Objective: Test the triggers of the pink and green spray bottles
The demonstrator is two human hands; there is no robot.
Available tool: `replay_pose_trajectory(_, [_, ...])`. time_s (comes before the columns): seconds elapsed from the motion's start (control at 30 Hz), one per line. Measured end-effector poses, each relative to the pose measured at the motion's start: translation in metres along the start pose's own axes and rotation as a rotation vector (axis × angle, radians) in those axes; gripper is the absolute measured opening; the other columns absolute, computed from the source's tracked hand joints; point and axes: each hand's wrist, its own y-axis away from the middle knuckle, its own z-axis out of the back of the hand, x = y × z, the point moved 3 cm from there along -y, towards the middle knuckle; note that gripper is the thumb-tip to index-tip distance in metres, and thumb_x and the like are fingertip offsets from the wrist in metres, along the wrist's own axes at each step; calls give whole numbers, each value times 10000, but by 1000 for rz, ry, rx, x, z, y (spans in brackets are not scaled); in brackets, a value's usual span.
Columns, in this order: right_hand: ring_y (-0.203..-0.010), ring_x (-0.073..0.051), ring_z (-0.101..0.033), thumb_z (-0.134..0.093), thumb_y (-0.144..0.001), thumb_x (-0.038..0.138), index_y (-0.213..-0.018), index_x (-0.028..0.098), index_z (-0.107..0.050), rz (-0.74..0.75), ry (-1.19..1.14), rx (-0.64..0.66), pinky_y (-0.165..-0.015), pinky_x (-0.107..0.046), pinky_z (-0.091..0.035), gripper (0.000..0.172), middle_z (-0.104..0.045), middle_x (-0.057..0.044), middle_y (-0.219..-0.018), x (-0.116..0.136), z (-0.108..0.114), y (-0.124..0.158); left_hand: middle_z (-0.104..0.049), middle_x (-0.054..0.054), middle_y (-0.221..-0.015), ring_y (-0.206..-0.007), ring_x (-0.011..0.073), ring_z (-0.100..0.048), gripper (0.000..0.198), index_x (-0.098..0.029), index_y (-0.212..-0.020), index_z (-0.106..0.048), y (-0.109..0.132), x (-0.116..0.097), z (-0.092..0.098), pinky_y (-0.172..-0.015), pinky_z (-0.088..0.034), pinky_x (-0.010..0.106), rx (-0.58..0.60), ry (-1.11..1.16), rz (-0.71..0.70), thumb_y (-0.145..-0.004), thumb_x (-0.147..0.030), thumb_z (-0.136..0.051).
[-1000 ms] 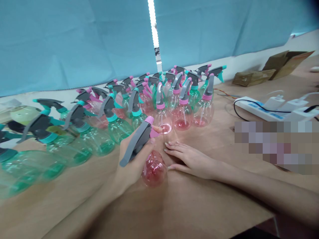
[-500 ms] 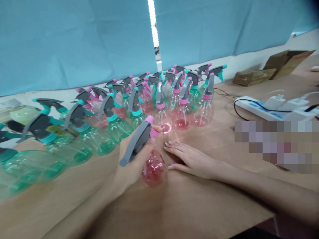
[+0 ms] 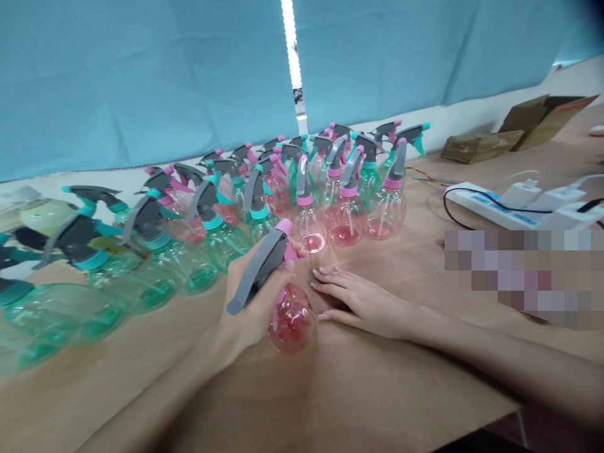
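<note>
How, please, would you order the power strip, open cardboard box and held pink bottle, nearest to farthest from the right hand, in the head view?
1. Held pink bottle, just left
2. Power strip, ahead and right
3. Open cardboard box, far back right

Looking straight at a broad blue sheet (image 3: 226, 63) spread across the back, faintly creased, and just beneath it, at a pale band of wall (image 3: 450, 119). Now catching a narrow, bright strip of light (image 3: 290, 44), nearly upright, close to the middle. Dropping down to the brown counter (image 3: 368, 390), stretching wide, then over its lower-right edge, into a dim patch (image 3: 547, 428) too dark to make out.
</note>
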Motion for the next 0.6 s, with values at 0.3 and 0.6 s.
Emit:
replay_pose_trajectory(0.3, [-1388,-280,-392,-464,-942,553,-1388,112,-508,-6,-4,8,-1145,-476,-328,629,-454,-158,-1473,0,0,-1,-684,-17,-764,-709,177,-628,78,-244,-813,-637,0,-11,0,-684,-485,306,-28,24,-10,-825,-315,-607])
replay_pose_trajectory(0.6, [-1379,-287,-405,-457,-946,553,-1409,90,-469,-4,0,9,-1140,-477,-340,655,-471,-170,-1460,1,1,-1,-475,-59,-534,-541,160,-538,230,-237,-645,-493,0,-10,-4,-613,-480,311,-84,-42,31,-836,-313,-596])
